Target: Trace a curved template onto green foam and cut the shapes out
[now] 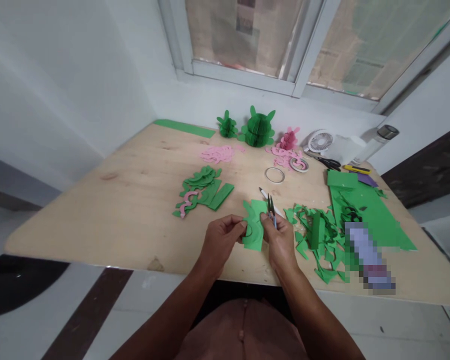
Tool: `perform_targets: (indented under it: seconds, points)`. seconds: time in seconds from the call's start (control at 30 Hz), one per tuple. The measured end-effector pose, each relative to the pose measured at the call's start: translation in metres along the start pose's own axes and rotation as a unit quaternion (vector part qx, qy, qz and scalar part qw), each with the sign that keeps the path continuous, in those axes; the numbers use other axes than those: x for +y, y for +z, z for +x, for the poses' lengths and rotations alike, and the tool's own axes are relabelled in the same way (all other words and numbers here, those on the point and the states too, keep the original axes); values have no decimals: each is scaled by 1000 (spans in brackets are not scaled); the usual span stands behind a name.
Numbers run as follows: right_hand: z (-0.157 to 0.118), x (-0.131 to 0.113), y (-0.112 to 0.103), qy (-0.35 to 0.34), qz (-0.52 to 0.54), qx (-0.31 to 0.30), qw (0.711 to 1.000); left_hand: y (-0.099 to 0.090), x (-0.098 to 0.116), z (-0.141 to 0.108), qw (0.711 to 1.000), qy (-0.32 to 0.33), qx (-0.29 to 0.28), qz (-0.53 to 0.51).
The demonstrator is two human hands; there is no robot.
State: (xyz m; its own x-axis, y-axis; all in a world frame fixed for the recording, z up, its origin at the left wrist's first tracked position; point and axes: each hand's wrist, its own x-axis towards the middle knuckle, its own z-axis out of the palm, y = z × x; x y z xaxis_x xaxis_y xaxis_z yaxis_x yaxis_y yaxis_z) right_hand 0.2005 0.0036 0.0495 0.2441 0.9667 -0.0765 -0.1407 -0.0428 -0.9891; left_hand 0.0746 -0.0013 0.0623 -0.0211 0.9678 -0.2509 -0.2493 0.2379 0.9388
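A piece of green paper (253,231), partly cut along a curved outline, is held up between both hands above the near part of the table. My left hand (222,236) pinches its left edge. In my right hand (279,239) is a pair of small scissors (271,207), blades pointing away from me and slightly apart, while the thumb of that hand presses on the paper's right edge. A white pen (263,193) lies just beyond, partly hidden behind the scissors. Left of the hands rests a pile of green cut shapes (202,177) with a pink curved piece (188,202) on it.
Green scraps (324,235) are heaped to the right, beside green sheets (382,220) and a blurred-out object (369,257). Green and pink paper figures (258,130) stand along the wall with a small fan (320,141). Tape rings (275,175), black scissors (328,163) and a yellow cutter (357,169) lie nearer.
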Motion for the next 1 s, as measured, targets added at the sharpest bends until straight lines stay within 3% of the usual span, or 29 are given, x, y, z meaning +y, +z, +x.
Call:
perform_targets:
  seconds: [0.13,0.23,0.47,0.57,0.83,1.0]
  points:
    - [7,6,-10,-19,0,28,999,-13,-1,12,998,11,24,52]
    - [10,9,-19,-13,20,41,999,-13,-9,29,988,25,-21,149]
    - [5,8,-26,-15,54,44,997,29,-28,59,974,23,-131,182]
    - [4,7,-26,-21,56,43,997,32,-32,62,972,31,-142,186]
    - [3,10,-23,9,58,38,998,0,-29,38,989,28,-79,123]
    - [-2,4,-18,14,44,3,999,-2,-9,13,993,-33,-117,6]
